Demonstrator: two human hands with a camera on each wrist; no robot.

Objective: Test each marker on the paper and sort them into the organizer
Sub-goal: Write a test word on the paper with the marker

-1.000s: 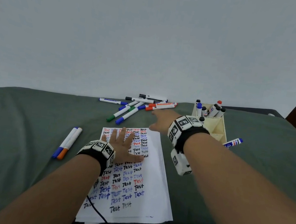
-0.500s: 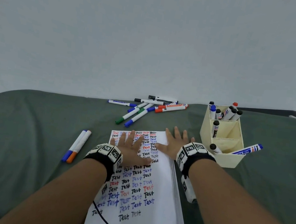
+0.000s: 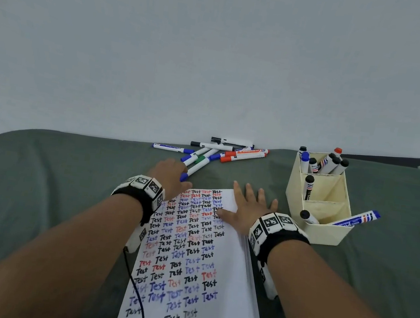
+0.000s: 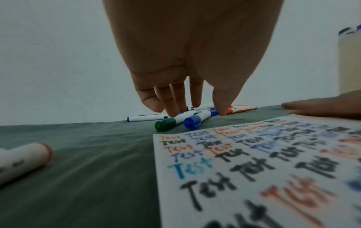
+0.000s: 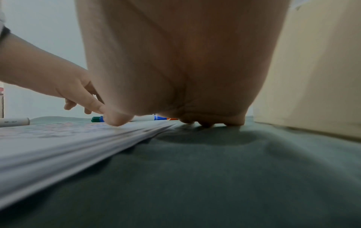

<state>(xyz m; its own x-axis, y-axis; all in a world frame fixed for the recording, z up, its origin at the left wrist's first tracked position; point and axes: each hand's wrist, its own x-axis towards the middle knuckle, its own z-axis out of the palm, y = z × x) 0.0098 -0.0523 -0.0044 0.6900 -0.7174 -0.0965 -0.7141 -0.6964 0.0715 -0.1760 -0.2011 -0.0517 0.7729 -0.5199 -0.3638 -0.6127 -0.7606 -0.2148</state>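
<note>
The blue-capped marker [image 4: 197, 121] I want lies at the near edge of the loose pile, its cap toward the top of the paper [image 3: 190, 263], with a green-capped marker [image 4: 168, 124] just beside it. To lift it cleanly I judge I should pinch the barrel behind the cap and draw it toward me, so the green one and the crossed markers behind do not roll. My left hand [image 3: 171, 178] hangs over those two, fingers [image 4: 171, 100] straight and slightly spread, tips at the barrels, gripping nothing yet; whether they touch I cannot tell. My right hand [image 3: 248, 213] lies flat and open on the paper's right edge, pinning it to the green-covered counter [image 3: 37, 203]. The cream organizer [image 3: 327, 235] stands just beside that hand, markers already in its compartments.
</note>
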